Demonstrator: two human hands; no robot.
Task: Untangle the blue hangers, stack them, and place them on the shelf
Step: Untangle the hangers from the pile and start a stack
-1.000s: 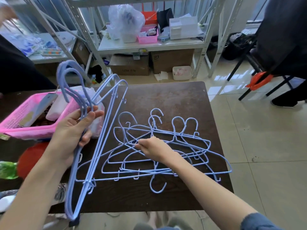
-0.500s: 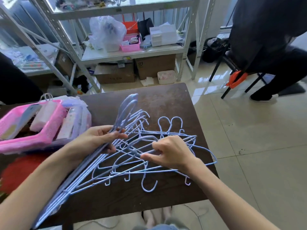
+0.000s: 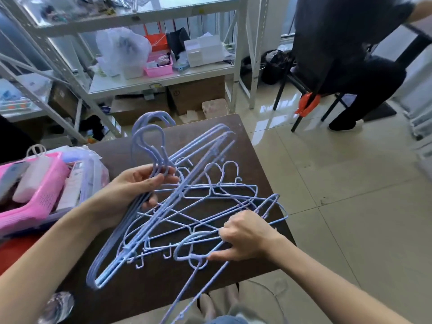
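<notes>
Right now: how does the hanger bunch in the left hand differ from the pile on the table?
1. The left-hand bunch is gathered, hooks lined up together; the table pile is crossed and tangled, hooks pointing different ways.
2. The bunch is lifted and tilted, gripped at the necks by the left hand; the pile mostly lies flat on the table, the right hand pulling one hanger from its near edge.

Shared: the same thin light-blue hangers.

The hangers (image 3: 187,195) were pale lavender-blue, plain, lying on a dark brown table (image 3: 254,160). Left of the table sat a bright pink basket (image 3: 44,197) with perforated sides. Beyond the table, the shelf (image 3: 161,78) was white.
</notes>
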